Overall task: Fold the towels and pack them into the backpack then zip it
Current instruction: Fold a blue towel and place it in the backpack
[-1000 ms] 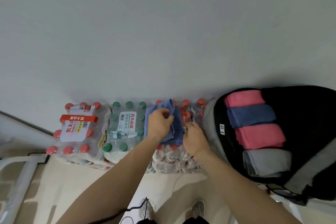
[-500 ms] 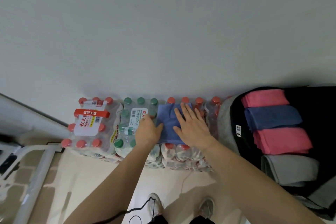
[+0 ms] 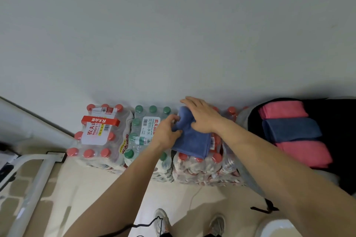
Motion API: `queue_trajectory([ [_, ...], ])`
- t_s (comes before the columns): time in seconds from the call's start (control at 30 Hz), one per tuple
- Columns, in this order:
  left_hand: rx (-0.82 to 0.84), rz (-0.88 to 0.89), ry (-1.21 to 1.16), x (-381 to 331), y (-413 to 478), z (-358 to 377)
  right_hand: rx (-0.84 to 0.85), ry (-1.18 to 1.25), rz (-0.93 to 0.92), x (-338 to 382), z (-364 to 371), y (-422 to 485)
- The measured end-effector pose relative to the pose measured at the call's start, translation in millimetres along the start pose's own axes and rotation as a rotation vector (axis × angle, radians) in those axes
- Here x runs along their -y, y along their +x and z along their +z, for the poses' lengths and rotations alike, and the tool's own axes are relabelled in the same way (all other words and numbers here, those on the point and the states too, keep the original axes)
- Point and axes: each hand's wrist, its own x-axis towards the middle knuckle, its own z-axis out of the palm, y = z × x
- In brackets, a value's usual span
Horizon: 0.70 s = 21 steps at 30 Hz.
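The open backpack (image 3: 339,121) lies to my right (three towels inside). The blue towel (image 3: 192,140) rests on the bottle packs (image 3: 202,167), long axis toward me; right hand (image 3: 204,115) presses flat, left hand (image 3: 167,131) pinches its far corner.

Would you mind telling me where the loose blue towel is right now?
In the head view it lies centre frame: the blue towel on a red-capped bottle pack, between both hands, left of the backpack.

A plain pale wall (image 3: 173,34) meets a cream tiled floor (image 3: 81,188), with a white metal frame (image 3: 32,183) at left.
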Motion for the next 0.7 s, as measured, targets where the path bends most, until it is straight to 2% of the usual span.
queue_trajectory([
  [0.07,0.049,0.086,-0.013,-5,1,-13,0.167,0.055,-0.022,5,-15,6],
  [0.13,0.116,0.102,-0.043,-7,2,-25,0.233,0.063,-0.015,7,-26,6],
  [0.2,0.196,0.037,-0.062,-6,1,-36,0.274,0.068,-0.003,3,-36,1],
  [0.33,0.322,-0.068,0.059,1,0,-48,0.31,0.129,0.073,-16,-37,-14],
  [0.43,0.221,-0.154,0.048,7,8,-43,0.27,0.225,0.183,-29,-25,-20],
  [0.53,0.063,-0.183,0.107,5,20,-26,0.09,0.367,0.282,-36,-7,-19],
  [0.7,-0.046,-0.309,-0.106,1,35,-2,-0.065,0.682,0.419,-41,14,-15],
])
